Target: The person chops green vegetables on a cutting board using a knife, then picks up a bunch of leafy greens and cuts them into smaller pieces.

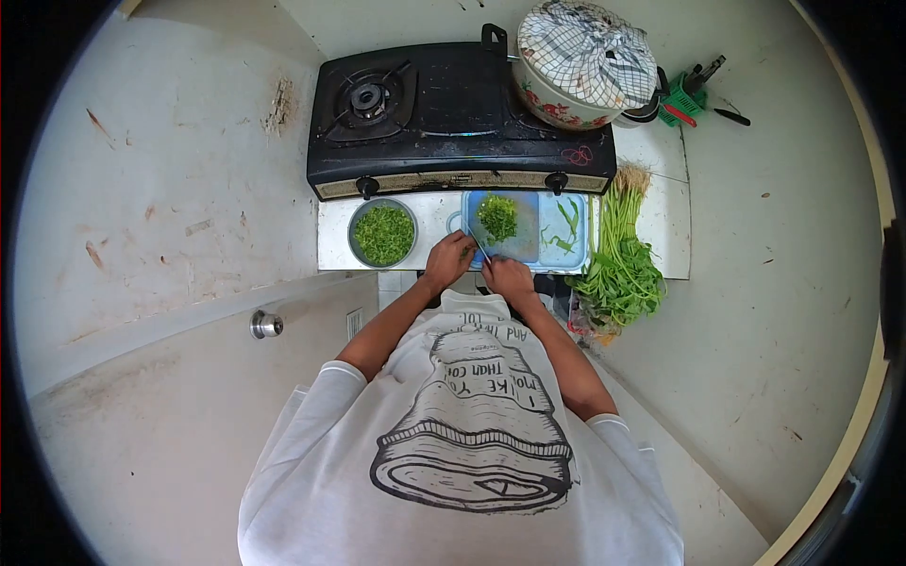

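Note:
My right hand (511, 277) is closed around the handle of a knife (479, 247), whose thin blade points up and left over the near left part of a blue cutting board (526, 243). Close to the blade is my left hand (454, 257), its fingers curled together; whatever they may pinch is hidden. A heap of chopped greens (497, 217) sits on the board just beyond the blade. The board lies in a light blue tray (577, 255), where several loose leaf pieces (566, 219) rest on the right. Left of the tray stands a round bowl (352, 247) full of chopped greens.
Behind the tray stands a black two-burner stove (460, 94), with a cloth-topped floral pot (566, 108) on its right. A bunch of leafy stalks (623, 250) hangs over the counter edge at right. A green basket (681, 102) holds utensils. A door knob (267, 324) is at left.

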A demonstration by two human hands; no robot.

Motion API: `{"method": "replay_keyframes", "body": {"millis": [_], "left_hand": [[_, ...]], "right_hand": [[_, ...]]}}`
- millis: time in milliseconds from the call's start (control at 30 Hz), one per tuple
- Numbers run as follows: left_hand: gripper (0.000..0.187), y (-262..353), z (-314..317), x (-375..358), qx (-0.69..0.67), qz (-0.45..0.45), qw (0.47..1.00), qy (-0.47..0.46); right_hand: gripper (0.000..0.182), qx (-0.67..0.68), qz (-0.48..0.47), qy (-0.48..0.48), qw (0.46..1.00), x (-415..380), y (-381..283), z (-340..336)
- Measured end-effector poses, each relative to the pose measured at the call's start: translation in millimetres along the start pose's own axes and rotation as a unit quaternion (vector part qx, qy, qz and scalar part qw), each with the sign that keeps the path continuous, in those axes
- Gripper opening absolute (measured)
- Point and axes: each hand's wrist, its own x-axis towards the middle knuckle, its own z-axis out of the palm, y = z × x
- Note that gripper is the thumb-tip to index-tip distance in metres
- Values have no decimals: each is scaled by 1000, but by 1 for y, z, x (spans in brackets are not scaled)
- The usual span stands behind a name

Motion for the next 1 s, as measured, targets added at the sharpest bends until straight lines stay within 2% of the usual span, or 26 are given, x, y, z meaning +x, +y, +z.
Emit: {"method": "replay_keyframes", "body": {"millis": [200, 400, 600, 700, 900, 1000], "left_hand": [[9, -2, 5, 4, -63, -46, 997, 22], [8, 4, 2, 2, -54, -56, 996, 32], [9, 5, -1, -1, -14, -40, 999, 16], [8, 2, 0, -3, -9, 12, 999, 38], [9, -3, 1, -5, 7, 15, 999, 36], [9, -1, 2, -1, -44, -47, 998, 27]], "right_hand": [[46, 6, 25, -13, 1000, -10, 4, -1], [47, 10, 15, -17, 1000, -13, 2, -5], [47, 14, 2, -9, 1000, -10, 1, 3], [47, 19, 0, -5, 1000, -5, -1, 2], [45, 24, 16, -10, 1000, -10, -1, -3], [46, 18, 12, 11, 1000, -8, 2, 1]]}}
